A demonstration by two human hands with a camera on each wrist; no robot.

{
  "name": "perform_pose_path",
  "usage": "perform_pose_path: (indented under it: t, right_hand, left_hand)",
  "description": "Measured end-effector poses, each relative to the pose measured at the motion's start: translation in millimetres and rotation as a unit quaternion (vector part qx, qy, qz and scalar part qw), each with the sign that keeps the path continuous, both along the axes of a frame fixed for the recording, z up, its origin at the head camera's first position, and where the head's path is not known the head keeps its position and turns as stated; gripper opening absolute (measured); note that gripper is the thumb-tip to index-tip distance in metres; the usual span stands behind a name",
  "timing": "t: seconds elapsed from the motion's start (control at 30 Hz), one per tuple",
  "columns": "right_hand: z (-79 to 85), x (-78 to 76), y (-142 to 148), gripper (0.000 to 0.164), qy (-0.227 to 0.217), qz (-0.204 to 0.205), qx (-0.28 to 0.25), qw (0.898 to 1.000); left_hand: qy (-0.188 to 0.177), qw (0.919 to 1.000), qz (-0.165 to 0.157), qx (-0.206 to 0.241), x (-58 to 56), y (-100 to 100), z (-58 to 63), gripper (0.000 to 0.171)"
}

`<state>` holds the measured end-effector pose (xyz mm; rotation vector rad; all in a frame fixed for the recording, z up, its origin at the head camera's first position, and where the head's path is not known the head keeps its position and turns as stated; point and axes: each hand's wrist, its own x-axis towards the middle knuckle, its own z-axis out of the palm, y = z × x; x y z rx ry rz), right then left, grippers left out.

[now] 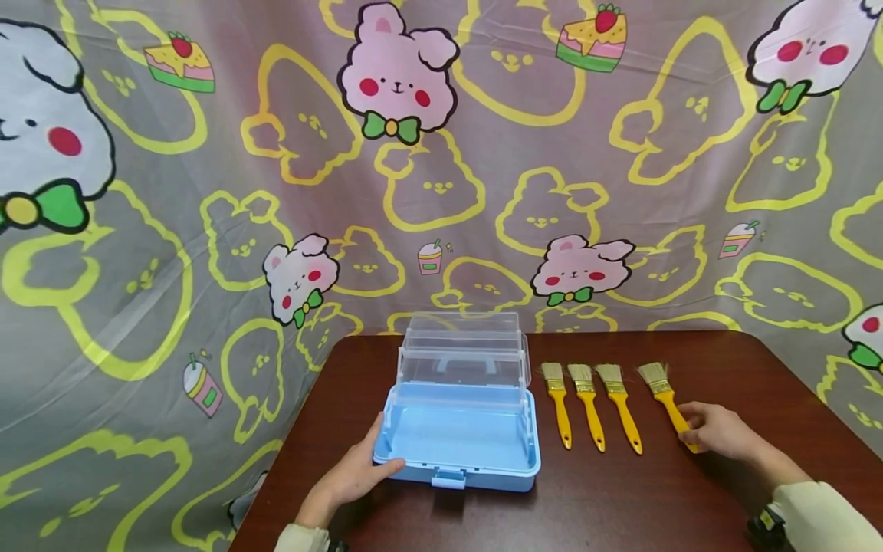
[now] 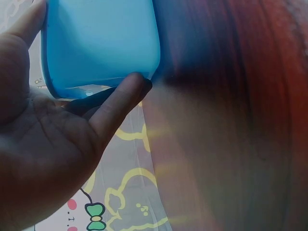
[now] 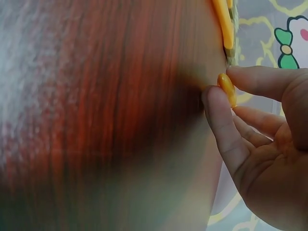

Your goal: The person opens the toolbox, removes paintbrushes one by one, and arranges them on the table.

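Observation:
A light blue plastic toolbox stands on the table with its clear lid and trays raised at the back. My left hand grips its left front corner, thumb on the front rim and fingers along the side. The left wrist view shows that hand about the box's blue wall. On the right, my right hand pinches the handle end of a paintbrush with yellow handle and pale bristles. In the right wrist view, thumb and fingers meet at the yellow handle.
Three similar paintbrushes, a left one, a middle one and a right one, lie in a row between the toolbox and the held brush. The dark brown table ends at a patterned cloth behind and at the sides.

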<state>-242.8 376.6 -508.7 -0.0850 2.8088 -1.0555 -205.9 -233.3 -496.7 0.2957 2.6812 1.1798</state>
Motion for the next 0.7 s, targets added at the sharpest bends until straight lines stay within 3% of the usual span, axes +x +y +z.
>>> perform_pose_path:
  t: [0.23,0.47,0.7]
  right_hand:
    - [2.6,0.3,-8,0.059,0.0,0.005,0.036,0.999]
    - [0.8,-1.9,-13,0.06,-0.005,0.011,0.037,0.999]
    - [-2.0,-2.6,-16,0.06,0.016,0.014,0.057,0.998]
  left_hand:
    - [0.0,1.0,0.003,-0.002,-0.4,0,-1.2,0.1]
    - [-0.002,1.0,0.003,0.001,0.3,0,-1.9,0.1]
    - [-0.006,1.0,0.007,0.0,0.8,1,-1.0,0.101]
